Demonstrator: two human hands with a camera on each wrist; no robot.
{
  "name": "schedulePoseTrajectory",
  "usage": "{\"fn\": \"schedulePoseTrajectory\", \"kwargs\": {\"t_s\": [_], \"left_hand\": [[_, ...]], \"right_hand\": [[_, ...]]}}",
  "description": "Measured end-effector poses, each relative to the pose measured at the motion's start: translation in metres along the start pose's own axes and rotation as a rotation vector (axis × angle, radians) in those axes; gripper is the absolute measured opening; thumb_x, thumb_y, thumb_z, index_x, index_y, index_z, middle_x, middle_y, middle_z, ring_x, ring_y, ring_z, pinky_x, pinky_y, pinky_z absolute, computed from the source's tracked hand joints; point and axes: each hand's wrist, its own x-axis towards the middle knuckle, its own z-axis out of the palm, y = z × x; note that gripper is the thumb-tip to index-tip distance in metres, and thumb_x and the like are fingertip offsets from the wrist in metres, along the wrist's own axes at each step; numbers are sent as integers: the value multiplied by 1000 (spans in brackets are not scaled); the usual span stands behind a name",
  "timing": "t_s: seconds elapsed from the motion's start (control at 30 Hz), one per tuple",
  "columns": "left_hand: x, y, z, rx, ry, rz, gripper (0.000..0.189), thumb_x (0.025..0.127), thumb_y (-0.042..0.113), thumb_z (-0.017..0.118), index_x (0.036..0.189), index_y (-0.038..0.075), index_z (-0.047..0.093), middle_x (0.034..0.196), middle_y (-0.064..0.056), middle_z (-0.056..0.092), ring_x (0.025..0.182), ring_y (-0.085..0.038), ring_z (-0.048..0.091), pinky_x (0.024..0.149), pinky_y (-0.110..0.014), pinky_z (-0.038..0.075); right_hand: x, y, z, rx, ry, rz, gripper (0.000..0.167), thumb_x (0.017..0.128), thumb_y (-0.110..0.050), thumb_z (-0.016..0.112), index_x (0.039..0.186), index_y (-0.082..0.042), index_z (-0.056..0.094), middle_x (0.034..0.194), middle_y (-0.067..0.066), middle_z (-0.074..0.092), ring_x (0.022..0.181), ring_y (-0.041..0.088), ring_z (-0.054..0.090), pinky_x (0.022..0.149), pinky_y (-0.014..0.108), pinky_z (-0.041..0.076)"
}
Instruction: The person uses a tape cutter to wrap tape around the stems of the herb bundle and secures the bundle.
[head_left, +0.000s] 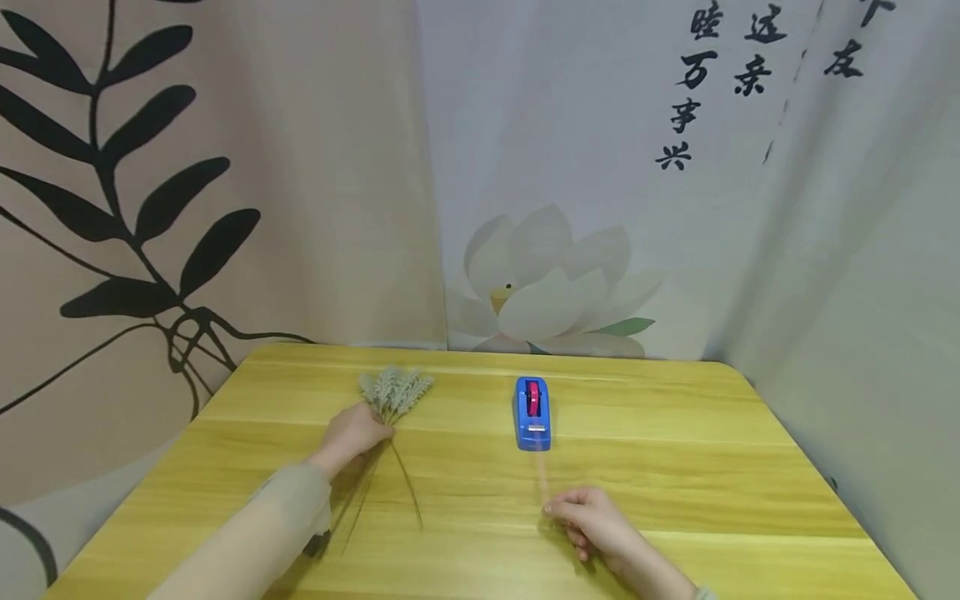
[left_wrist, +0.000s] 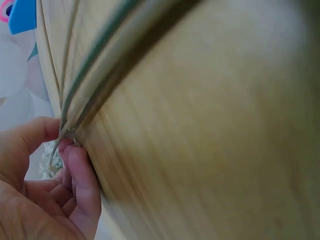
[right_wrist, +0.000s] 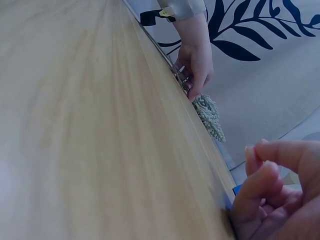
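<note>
My left hand (head_left: 358, 432) grips a bunch of pale grey-green dried wheat ears (head_left: 395, 390) by the stems, just under the heads. Its thin stems (left_wrist: 95, 70) fan out past the fingers toward the table's near side. Further right stands a blue tape dispenser (head_left: 522, 437) with a pink-red core (head_left: 533, 398). A strip of clear tape (head_left: 543, 477) runs from its front edge toward me. My right hand (head_left: 592, 521) pinches the free end of that strip between thumb and forefinger, low over the wood. In the right wrist view the dispenser is mostly hidden behind the right hand (right_wrist: 280, 195).
A wood-grain table (head_left: 675, 450) lies under both hands. Behind it hangs a curtain (head_left: 337, 208) printed with dark leaves, a pale lotus and black characters. Another pale curtain (head_left: 862, 292) borders the table's right side.
</note>
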Motion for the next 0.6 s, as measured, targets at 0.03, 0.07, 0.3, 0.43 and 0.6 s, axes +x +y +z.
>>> {"fn": "schedulePoseTrajectory", "kwargs": {"t_s": [0.03,0.07,0.3,0.43,0.6], "left_hand": [[1,0,0,-3,0,-4,38,83,25,71,58,15,43,52,4,39,42,-10,36,40,-26,43],[1,1,0,-6,-2,-5,40,83,25,71,57,15,42,51,4,37,42,-10,36,40,-26,43],[4,5,-1,32,-2,-15,39,81,26,69,55,16,42,49,5,37,42,-10,35,39,-25,40],[8,4,1,73,3,-23,38,83,34,69,60,13,46,54,2,42,43,-11,38,38,-24,38],[10,3,1,98,23,-19,39,84,40,71,80,5,56,70,-7,54,51,-16,44,42,-28,40]], "right_hand": [[0,0,0,-2,1,1,31,90,-17,66,106,10,65,51,-6,40,39,3,37,36,17,38],[0,-1,-1,-4,1,2,31,90,-17,66,106,9,65,51,-6,40,39,3,37,36,17,38],[0,-2,-1,-18,15,-4,34,90,-18,66,108,10,65,50,-5,39,38,4,38,36,18,38],[-1,-2,0,-16,24,-10,33,90,-18,66,107,11,65,50,-5,39,37,4,38,36,18,37],[-2,-2,2,-31,22,-32,31,89,-16,66,105,11,66,49,-5,39,37,3,38,35,18,36]]}}
